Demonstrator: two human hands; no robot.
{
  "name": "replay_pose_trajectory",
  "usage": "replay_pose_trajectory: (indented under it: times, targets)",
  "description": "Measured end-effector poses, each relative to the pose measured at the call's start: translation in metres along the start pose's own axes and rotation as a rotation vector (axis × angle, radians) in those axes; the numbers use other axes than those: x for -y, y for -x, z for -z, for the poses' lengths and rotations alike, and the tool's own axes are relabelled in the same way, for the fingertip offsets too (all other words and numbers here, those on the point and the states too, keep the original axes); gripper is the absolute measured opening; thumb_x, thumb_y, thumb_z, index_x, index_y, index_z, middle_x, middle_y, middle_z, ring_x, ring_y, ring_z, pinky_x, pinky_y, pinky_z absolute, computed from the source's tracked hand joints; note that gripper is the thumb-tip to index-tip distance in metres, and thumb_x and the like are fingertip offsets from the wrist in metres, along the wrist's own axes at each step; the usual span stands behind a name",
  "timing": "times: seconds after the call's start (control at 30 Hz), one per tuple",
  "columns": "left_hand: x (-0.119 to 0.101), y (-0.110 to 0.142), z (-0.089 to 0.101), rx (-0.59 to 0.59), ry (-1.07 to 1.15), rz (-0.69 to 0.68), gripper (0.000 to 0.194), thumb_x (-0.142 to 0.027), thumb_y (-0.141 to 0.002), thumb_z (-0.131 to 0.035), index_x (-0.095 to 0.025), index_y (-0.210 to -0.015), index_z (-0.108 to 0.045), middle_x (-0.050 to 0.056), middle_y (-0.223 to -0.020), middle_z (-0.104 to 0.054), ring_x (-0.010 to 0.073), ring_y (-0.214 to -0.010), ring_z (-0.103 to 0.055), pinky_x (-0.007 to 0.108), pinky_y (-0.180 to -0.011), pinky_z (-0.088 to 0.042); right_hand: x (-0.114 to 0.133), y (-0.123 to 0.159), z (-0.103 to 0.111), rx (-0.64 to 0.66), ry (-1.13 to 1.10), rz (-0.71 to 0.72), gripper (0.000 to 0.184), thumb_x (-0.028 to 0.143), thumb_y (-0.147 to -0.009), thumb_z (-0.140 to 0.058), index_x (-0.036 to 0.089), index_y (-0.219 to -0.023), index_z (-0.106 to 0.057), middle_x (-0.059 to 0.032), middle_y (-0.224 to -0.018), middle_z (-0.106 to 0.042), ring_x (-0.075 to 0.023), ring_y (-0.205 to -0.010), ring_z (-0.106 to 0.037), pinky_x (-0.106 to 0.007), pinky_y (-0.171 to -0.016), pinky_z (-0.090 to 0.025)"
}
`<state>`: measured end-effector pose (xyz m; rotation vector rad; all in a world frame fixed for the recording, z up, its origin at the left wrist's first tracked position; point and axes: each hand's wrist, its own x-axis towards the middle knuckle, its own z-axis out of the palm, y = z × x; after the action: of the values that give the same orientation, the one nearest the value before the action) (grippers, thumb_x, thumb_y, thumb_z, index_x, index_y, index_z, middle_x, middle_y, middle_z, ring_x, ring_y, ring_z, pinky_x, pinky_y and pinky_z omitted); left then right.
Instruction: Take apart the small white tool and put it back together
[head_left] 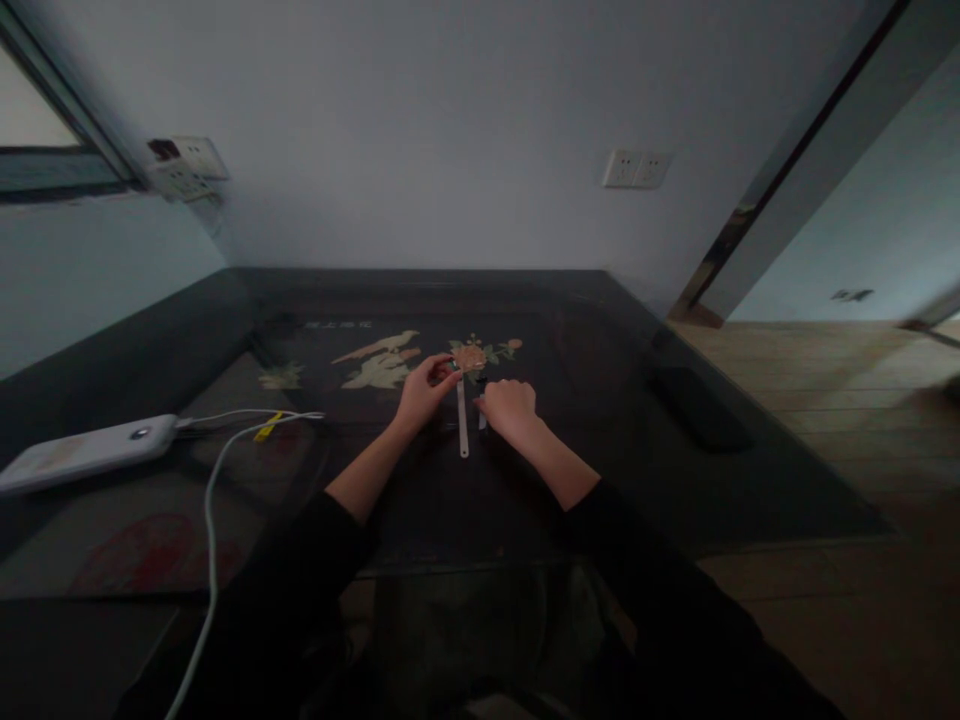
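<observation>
A narrow steel ruler [463, 420] with a hole in its near end lies lengthwise on the dark tabletop. At its far end, the thumb and fingers of my left hand [424, 392] close on a small item with a greenish glint, too small to make out. To the right of the ruler, my right hand [511, 408] is curled into a fist round a small black-and-grey tool [482, 416]. The tool's pale flat lower end and dark top show beside the fingers, while its middle is hidden.
The glossy dark table [615, 480] has printed birds and flowers. A white power bank [90, 452] lies at the left, with a white cable [211, 520] running off the near edge and a yellow tag [268, 427]. A black flat phone-like object [701, 408] lies right. Wall sockets [637, 169] are behind.
</observation>
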<state>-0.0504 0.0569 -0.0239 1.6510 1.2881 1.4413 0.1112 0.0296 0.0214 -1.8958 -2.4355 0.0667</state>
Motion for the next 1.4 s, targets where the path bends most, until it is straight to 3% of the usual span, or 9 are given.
replay_pose_trajectory:
  times: [0.23,0.37,0.47,0.53,0.63,0.77,0.9,1.1,1.4]
  targets:
    - [-0.001,0.0,0.001,0.003,-0.003,0.007,0.038,-0.034,-0.073,-0.07,-0.014,-0.104,-0.062,0.004,-0.082,-0.066,0.0171,-0.078,-0.063,0.031,-0.075,-0.052,0.007,-0.002,-0.005,-0.002,-0.009,0.0,0.03,0.027,-0.092,-0.052,0.009,-0.102,-0.074,-0.0211,-0.108,-0.073,-0.0305,-0.107,-0.067,-0.04,-0.087,-0.046]
    - [-0.007,0.0,0.002,-0.015,0.0,-0.02,0.036,-0.035,-0.073,-0.07,-0.016,-0.103,-0.063,0.003,-0.082,-0.066,0.0168,-0.079,-0.063,0.03,-0.074,-0.051,-0.001,-0.001,0.004,-0.075,-0.113,-0.035,0.029,0.027,-0.092,-0.049,0.01,-0.1,-0.071,-0.0202,-0.105,-0.073,-0.0298,-0.102,-0.069,-0.037,-0.082,-0.049]
    - [-0.017,0.002,0.002,-0.008,0.061,-0.048,0.038,-0.033,-0.072,-0.072,-0.017,-0.106,-0.063,0.002,-0.081,-0.065,0.0152,-0.078,-0.062,0.029,-0.075,-0.051,-0.018,0.002,0.017,-0.157,-0.32,-0.073,0.028,0.035,-0.094,-0.048,0.014,-0.099,-0.065,-0.0165,-0.098,-0.074,-0.0274,-0.091,-0.071,-0.035,-0.076,-0.051]
    - [-0.024,0.004,0.0,0.008,0.14,-0.067,0.043,-0.031,-0.069,-0.075,-0.017,-0.108,-0.063,0.002,-0.082,-0.065,0.0144,-0.079,-0.062,0.029,-0.078,-0.052,-0.031,0.004,0.021,-0.197,-0.58,0.032,0.024,0.035,-0.097,-0.044,0.016,-0.101,-0.058,-0.0095,-0.082,-0.073,-0.0204,-0.074,-0.071,-0.031,-0.069,-0.052]
    - [-0.034,0.008,-0.001,0.033,0.192,-0.073,0.047,-0.029,-0.069,-0.077,-0.017,-0.112,-0.062,0.004,-0.09,-0.066,0.0156,-0.086,-0.063,0.028,-0.076,-0.053,-0.049,0.008,0.02,-0.117,-1.02,0.214,0.024,0.038,-0.096,-0.045,0.018,-0.111,-0.048,0.001,-0.064,-0.066,-0.0149,-0.054,-0.065,-0.026,-0.056,-0.051]
    - [-0.046,0.015,-0.004,0.107,0.2,-0.062,0.05,-0.029,-0.068,-0.079,-0.019,-0.114,-0.063,0.006,-0.095,-0.067,0.0165,-0.087,-0.065,0.027,-0.074,-0.055,-0.066,0.016,0.013,-0.102,-1.255,0.352,0.029,0.037,-0.091,-0.054,0.018,-0.113,-0.049,0.0,-0.072,-0.065,-0.0151,-0.065,-0.067,-0.028,-0.063,-0.055]
    - [-0.055,0.022,-0.006,0.194,0.227,-0.049,0.052,-0.027,-0.069,-0.079,-0.018,-0.117,-0.062,0.007,-0.097,-0.07,0.0178,-0.089,-0.067,0.029,-0.078,-0.055,-0.075,0.022,0.006,-0.17,-1.284,0.379,0.024,0.038,-0.089,-0.059,0.02,-0.101,-0.049,-0.0012,-0.081,-0.063,-0.0146,-0.073,-0.067,-0.029,-0.069,-0.054]
    - [-0.065,0.029,-0.007,0.288,0.293,-0.028,0.051,-0.026,-0.07,-0.078,-0.018,-0.118,-0.062,0.008,-0.097,-0.073,0.0185,-0.09,-0.068,0.03,-0.08,-0.055,-0.075,0.033,-0.005,-0.291,-1.213,0.414,0.022,0.039,-0.09,-0.057,0.024,-0.101,-0.045,0.0027,-0.076,-0.055,-0.0119,-0.063,-0.056,-0.025,-0.061,-0.048]
    - [-0.074,0.03,-0.002,0.352,0.278,-0.039,0.049,-0.026,-0.068,-0.081,-0.018,-0.115,-0.068,0.008,-0.099,-0.072,0.0184,-0.089,-0.067,0.03,-0.081,-0.055,-0.067,0.046,0.006,-0.391,-0.835,0.536,0.024,0.037,-0.098,-0.041,0.02,-0.105,-0.057,-0.0088,-0.101,-0.066,-0.021,-0.094,-0.062,-0.033,-0.086,-0.046]
